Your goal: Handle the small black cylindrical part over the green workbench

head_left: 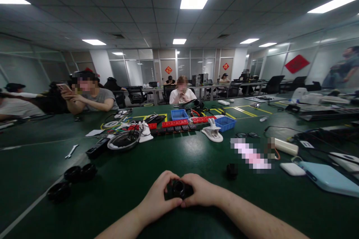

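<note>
Snugly, black fitting [178, 189] between left hand [159, 196], right hand [202, 191].

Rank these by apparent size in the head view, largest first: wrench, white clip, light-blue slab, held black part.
1. Light-blue slab
2. White clip and held black part: order unsure, the part being partly covered
3. Wrench

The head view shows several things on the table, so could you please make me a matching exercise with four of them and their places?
1. Black part
2. Wrench
3. White clip
4. Light-blue flat object

A. Beside the small white case
B. Left of the long black box
C. Held between left hand and right hand
D. By the right-hand blue tray

Pairs: 1-C, 2-B, 3-D, 4-A
</note>
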`<state>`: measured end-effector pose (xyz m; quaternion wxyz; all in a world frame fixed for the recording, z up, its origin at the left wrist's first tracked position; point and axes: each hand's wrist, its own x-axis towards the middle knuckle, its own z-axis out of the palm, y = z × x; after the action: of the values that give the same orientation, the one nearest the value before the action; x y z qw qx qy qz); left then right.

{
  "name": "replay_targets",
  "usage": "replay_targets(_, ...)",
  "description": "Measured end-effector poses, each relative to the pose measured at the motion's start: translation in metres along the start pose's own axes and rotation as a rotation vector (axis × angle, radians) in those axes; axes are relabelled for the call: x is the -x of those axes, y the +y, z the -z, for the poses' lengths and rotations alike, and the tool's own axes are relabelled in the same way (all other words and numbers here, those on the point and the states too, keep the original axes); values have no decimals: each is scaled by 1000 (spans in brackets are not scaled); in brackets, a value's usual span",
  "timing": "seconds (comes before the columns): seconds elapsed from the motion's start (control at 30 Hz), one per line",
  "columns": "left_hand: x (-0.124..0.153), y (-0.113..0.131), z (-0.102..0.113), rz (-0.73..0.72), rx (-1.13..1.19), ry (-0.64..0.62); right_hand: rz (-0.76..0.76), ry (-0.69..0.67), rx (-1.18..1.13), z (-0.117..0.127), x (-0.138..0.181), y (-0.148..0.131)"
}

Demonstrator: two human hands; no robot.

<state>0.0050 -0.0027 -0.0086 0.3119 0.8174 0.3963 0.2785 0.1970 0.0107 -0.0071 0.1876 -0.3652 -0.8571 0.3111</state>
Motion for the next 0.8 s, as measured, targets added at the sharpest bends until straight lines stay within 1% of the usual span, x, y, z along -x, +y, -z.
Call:
replay_targets(0.13,0,4,1,-13,14,-11,-1,-1,-15,-1,0,2)
replay_targets(0.27,0,10,3,30,1,-21,-29,2,7,-2,-1,3)
replay_targets(0.47,0,10,-1,115,5,18,-159,44,55,-7,-2,1)
replay_targets(0.57,0,9,-8,140,-6,86,-195,110,180,-13,-4,-3)
replay_targets(0.67,1,9,-13,162,-32,165,-213,222,336,-19,-7,-8)
replay_targets(0.73,1,9,-14,172,-48,192,-224,273,412,-22,-8,-10)
replay_targets(0.8,0,8,-13,165,-46,194,-222,288,434,-23,-9,-11)
